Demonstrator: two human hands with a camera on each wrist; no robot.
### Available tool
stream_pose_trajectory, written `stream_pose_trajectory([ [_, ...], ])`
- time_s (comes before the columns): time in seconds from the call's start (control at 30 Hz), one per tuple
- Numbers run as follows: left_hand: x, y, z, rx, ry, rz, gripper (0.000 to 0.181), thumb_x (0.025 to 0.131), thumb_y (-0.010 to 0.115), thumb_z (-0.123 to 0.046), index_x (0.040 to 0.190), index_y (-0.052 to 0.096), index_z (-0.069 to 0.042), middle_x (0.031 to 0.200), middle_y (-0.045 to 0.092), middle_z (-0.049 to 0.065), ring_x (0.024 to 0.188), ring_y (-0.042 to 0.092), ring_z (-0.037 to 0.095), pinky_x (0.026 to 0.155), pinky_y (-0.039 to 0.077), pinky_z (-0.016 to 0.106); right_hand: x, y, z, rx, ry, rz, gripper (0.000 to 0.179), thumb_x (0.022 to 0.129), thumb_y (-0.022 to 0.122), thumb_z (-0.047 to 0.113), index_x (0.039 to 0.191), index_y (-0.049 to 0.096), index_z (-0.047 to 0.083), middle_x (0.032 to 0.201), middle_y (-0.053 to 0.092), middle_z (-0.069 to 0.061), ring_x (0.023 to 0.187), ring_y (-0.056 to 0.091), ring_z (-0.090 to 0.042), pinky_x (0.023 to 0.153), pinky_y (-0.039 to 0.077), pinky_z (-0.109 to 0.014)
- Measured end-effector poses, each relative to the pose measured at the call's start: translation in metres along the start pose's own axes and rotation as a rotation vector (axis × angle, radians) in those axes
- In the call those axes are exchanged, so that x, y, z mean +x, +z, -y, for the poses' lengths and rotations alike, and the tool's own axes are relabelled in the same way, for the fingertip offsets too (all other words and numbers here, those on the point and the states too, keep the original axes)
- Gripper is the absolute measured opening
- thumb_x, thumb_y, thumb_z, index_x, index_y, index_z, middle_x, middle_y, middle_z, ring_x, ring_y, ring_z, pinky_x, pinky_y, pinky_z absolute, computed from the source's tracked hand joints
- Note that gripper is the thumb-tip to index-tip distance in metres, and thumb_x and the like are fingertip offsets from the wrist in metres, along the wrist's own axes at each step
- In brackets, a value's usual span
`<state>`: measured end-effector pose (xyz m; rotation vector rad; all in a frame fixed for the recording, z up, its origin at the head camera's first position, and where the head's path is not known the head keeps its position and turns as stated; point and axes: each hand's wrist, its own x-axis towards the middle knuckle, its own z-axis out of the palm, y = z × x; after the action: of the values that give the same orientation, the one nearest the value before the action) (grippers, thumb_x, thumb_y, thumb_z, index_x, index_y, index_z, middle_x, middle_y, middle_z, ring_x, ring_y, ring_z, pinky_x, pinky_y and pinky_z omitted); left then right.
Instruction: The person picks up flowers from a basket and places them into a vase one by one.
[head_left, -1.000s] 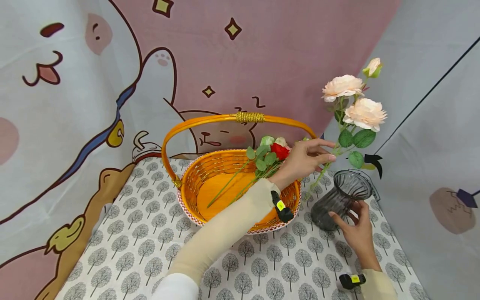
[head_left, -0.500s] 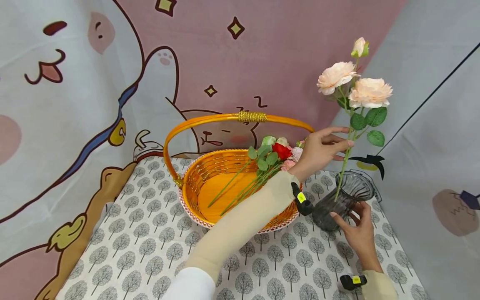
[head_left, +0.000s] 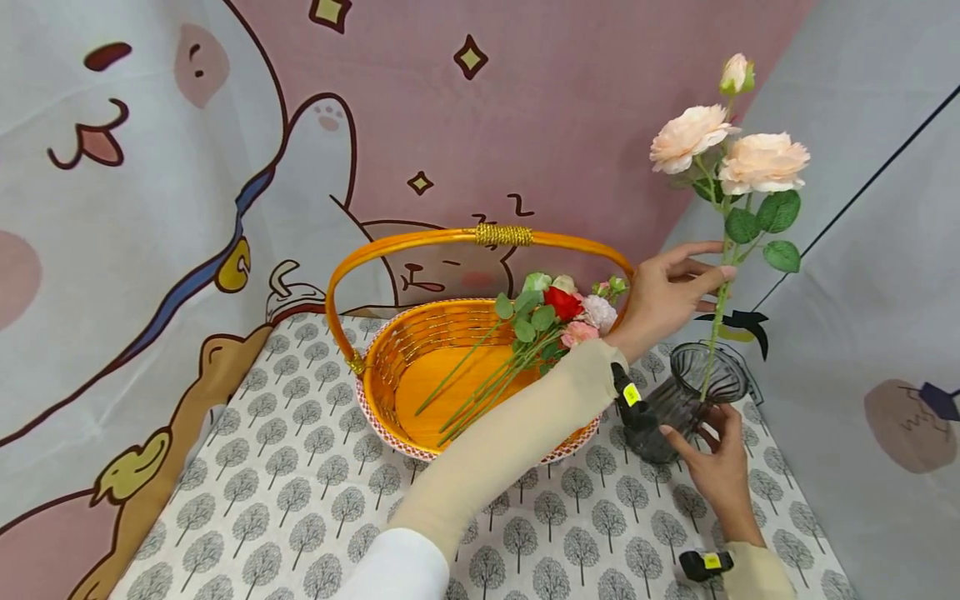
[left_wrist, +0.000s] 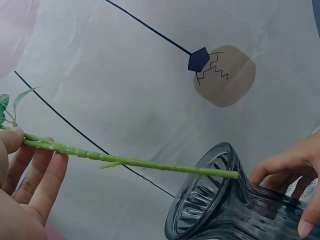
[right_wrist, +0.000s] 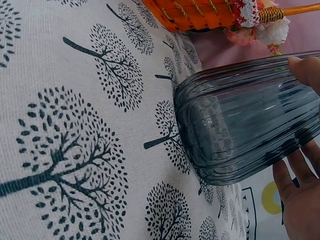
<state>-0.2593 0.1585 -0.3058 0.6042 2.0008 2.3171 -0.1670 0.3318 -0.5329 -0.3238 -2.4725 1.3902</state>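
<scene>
At four o'clock, nearest the person, the right hand (head_left: pixel 716 467) curls its thumb and fingers round a smoky glass vase (head_left: pixel 678 408), tilted so its mouth faces one o'clock over a tree-print tablecloth (head_left: pixel 577 500). Around six o'clock sits an orange wicker basket (head_left: pixel 412 379), with more flowers (head_left: pixel 562 302) towards its own two o'clock. At three o'clock, the left hand (head_left: pixel 671 292) pinches the green stem (left_wrist: pixel 150 164) of a flower spray whose peach blossoms (head_left: pixel 763 164) stand upright at two o'clock. Seen from the left wrist, the stem's end crosses the vase rim, seemingly in front of the glass; whether it is inside cannot be told. Good handling would probably mean holding the vase firm at this slant, centring the stem's end over the mouth, then lowering it gently along the glass's lean, leaves kept off the rim. Beyond everything, at twelve o'clock, hangs a cartoon-printed curtain (head_left: pixel 585 108).
</scene>
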Motion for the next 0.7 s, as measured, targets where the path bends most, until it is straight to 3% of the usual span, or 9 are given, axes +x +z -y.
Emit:
stream_pose_trajectory([
  [0.23,0.002,0.001,0.003,-0.186,0.010,-0.024,0.034,0.096,0.072,-0.014,0.129,0.070,-0.023,0.095,0.075,0.003,0.076,0.071,0.004,0.071,0.063,0.026,0.001,0.000,0.000,-0.005,0.003,0.007,0.096,0.092,0.079,0.025,0.163,0.015,0.025,0.157,0.037,-0.018,0.145,0.040,-0.041,0.120,0.036,-0.053],
  [0.33,0.003,0.002,0.004,-0.221,0.022,-0.039,0.033,0.096,0.073,-0.013,0.127,0.071,-0.022,0.094,0.075,0.003,0.076,0.071,0.004,0.070,0.063,0.026,0.001,-0.001,-0.001,-0.004,0.009,0.008,0.096,0.092,0.079,0.026,0.163,0.015,0.026,0.158,0.037,-0.018,0.146,0.039,-0.041,0.120,0.036,-0.054],
  [0.47,0.002,0.003,0.008,-0.158,0.023,-0.058,0.031,0.096,0.073,-0.014,0.126,0.071,-0.021,0.094,0.076,0.001,0.076,0.070,0.004,0.070,0.063,0.025,0.001,-0.001,-0.001,-0.002,0.004,0.010,0.096,0.092,0.079,0.025,0.163,0.015,0.026,0.158,0.036,-0.020,0.146,0.039,-0.042,0.119,0.035,-0.056],
  [0.7,-0.005,0.002,0.022,0.000,0.012,-0.030,0.030,0.099,0.070,-0.021,0.129,0.069,-0.025,0.096,0.075,-0.002,0.079,0.071,0.004,0.071,0.062,0.022,-0.001,-0.001,0.001,0.007,0.005,0.012,0.099,0.091,0.080,0.023,0.164,0.014,0.023,0.157,0.036,-0.020,0.145,0.039,-0.043,0.118,0.036,-0.056],
])
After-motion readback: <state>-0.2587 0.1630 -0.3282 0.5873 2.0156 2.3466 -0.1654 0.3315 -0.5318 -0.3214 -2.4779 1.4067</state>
